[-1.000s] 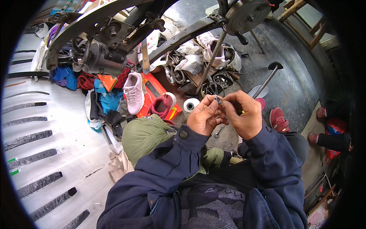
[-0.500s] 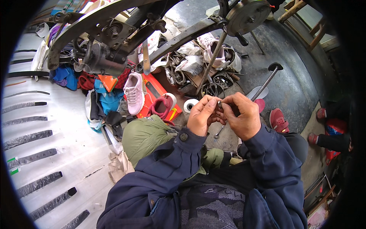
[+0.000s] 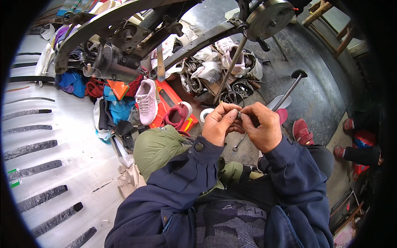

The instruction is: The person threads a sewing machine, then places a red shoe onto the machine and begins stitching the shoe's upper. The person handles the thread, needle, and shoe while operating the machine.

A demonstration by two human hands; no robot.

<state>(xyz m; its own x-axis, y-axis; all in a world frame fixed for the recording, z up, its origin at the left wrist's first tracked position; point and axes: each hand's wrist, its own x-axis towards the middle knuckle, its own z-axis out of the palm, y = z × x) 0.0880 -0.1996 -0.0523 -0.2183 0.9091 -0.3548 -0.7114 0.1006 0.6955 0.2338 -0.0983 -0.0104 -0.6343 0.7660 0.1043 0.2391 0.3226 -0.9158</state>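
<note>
In front of my chest my two hands meet at the fingertips over a small dark metal piece (image 3: pixel 239 115), mostly hidden by the fingers. The thumb and fingers of my left hand (image 3: pixel 219 125) pinch it from one side. My right hand (image 3: pixel 264 127) pinches it from the other, its fingers curled in. Below the hands a thin metal tool with a ring-like end (image 3: pixel 235 148) shows against the floor. Just beyond my left hand is a white thread spool (image 3: pixel 204 114), partly covered by it.
A hand-cranked sewing machine (image 3: pixel 120 62) with a round wheel (image 3: pixel 271 18) spans the top. Below it are a pink sneaker (image 3: pixel 146 103), a dark-red shoe (image 3: pixel 177 115) and tins of small parts (image 3: pixel 243 88). Green padded cloth (image 3: pixel 159 151) lies left; another person's legs (image 3: pixel 362 155) show right.
Both hands keep their pinch on the small metal piece, with only slight shifts of the fingers. My left index finger has lifted a little. The surroundings look the same.
</note>
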